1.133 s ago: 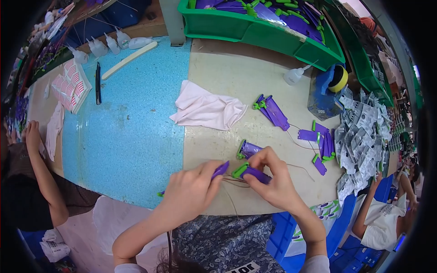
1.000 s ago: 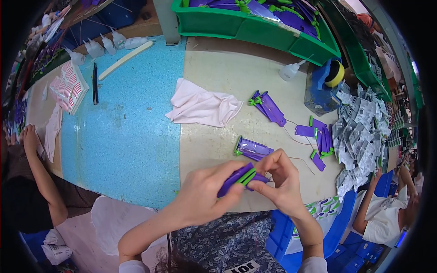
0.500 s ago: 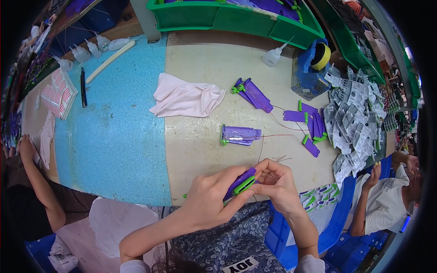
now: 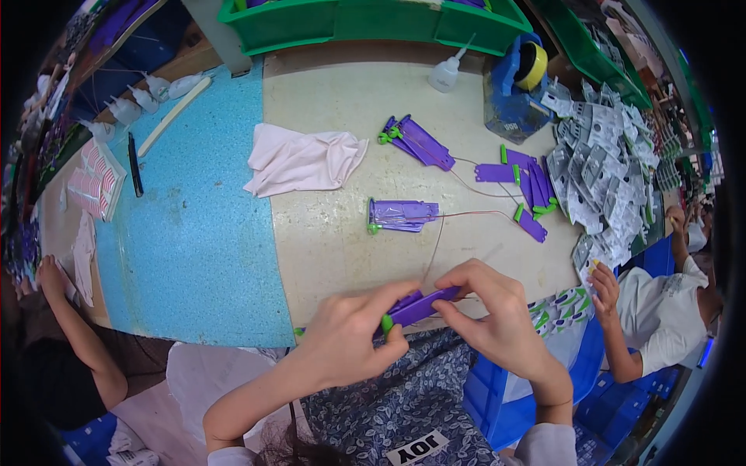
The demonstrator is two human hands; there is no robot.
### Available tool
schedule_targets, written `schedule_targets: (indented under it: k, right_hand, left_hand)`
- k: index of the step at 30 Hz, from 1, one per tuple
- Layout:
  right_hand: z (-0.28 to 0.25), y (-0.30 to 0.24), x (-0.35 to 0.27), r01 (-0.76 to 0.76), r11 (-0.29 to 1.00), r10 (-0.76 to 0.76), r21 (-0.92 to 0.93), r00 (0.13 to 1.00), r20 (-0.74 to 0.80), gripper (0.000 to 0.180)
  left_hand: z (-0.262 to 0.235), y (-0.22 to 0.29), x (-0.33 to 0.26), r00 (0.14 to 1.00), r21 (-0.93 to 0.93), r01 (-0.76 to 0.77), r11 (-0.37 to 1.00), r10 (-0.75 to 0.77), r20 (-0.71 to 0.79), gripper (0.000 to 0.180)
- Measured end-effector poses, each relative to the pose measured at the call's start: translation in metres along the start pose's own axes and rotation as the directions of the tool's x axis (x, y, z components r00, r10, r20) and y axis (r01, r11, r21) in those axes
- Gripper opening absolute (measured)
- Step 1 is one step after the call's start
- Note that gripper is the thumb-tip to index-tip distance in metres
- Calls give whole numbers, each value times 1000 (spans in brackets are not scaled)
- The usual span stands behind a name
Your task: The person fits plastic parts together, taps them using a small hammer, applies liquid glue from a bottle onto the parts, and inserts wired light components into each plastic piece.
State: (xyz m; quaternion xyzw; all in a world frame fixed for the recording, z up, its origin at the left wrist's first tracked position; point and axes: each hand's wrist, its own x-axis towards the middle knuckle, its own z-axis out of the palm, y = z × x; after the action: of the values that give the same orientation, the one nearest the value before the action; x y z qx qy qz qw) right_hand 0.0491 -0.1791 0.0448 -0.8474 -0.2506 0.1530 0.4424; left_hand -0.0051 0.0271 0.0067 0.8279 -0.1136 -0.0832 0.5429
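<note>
Both my hands are closed on one purple plastic part with a green end [image 4: 420, 309], held above the near edge of the table. My left hand [image 4: 346, 330] grips it at the green end, fingers partly hiding it. My right hand [image 4: 497, 311] pinches its other end between thumb and fingers. Just beyond lies a similar purple part [image 4: 406, 213] with a green tip and a clear shiny strip on it. Thin reddish wire [image 4: 478, 213] runs from there toward a cluster of purple and green parts [image 4: 535, 182]. Farther off rest more purple parts [image 4: 426, 146].
A pink cloth [image 4: 303, 159] lies across the mat's edge. Grey molded parts [image 4: 598, 171] are heaped at right, near a tape dispenser [image 4: 517, 93] and a white squeeze bottle [image 4: 444, 74]. A green bin [image 4: 373, 25] stands at the back. A co-worker's hand [image 4: 604, 287] is at right.
The purple part has turned: its long purple side now faces me and its green end sits by my left hand. My right hand has shifted right. The co-worker's hand at right moved toward the table.
</note>
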Motion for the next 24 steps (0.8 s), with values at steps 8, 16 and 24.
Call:
schedule_targets:
  k: [8,16,24]
  right_hand:
    - [-5,-12,-11,-67,986,79,151,994,-75,36]
    - [-27,-18,-21,-165,974,175,155,983,-49,43]
    - [0,-16,-33,244,925,-256,-290,967,-3,18]
  left_hand:
    - [-7,18,21,956,-266,256,929,-202,213,27]
    - [-24,6,20,779,-613,627,482,-409,475,33]
    - [-12,4,27,689,-591,724,355,-400,604,32]
